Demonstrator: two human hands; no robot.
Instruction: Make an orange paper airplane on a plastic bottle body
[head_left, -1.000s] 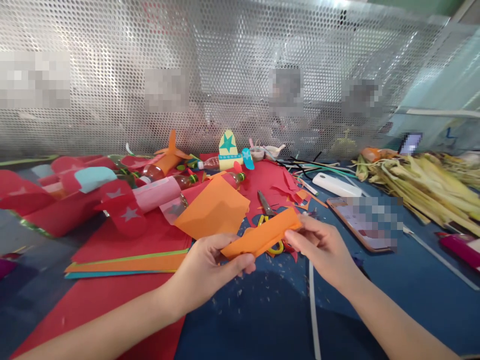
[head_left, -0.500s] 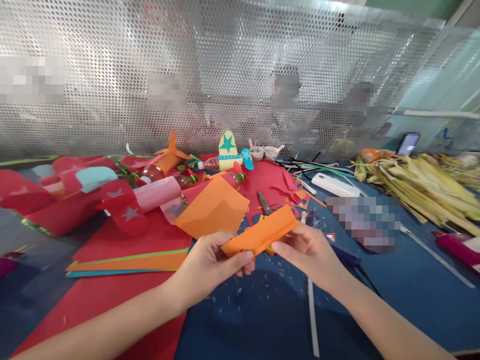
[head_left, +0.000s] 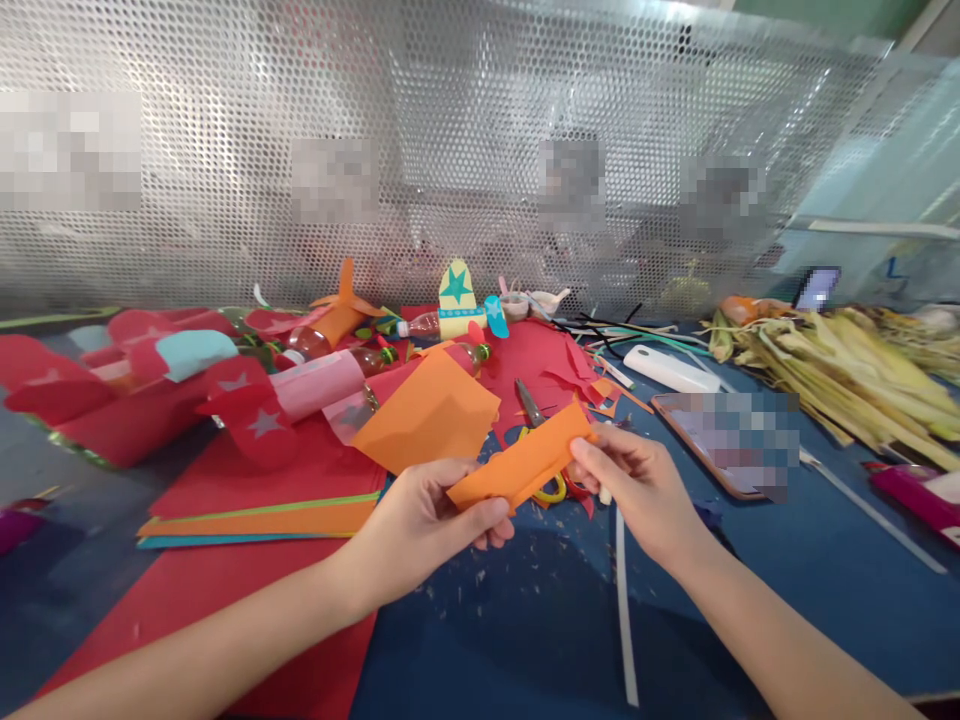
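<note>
A folded strip of orange paper (head_left: 525, 458) is stretched between my two hands above the blue table. My left hand (head_left: 442, 515) pinches its left end, thumb in front and fingers behind. At the upper right end, my right hand (head_left: 634, 480) grips it between thumb and fingers. Just behind the strip lie scissors with yellow handles (head_left: 553, 488), partly covered by the paper. A larger orange sheet (head_left: 427, 415) rests beyond my left hand.
Red sheets (head_left: 247, 600) and a stack of coloured strips (head_left: 262, 520) lie at left, near paper-covered bottle crafts (head_left: 315, 385). On the right are a phone (head_left: 712, 445), a white glue gun-like device (head_left: 670, 370) and dried husks (head_left: 825, 370). A perforated metal screen (head_left: 465, 130) stands behind.
My right hand has shifted its hold, the thumb now lying higher on the front of the strip's right end. My left hand keeps its grip. More of the scissors shows.
</note>
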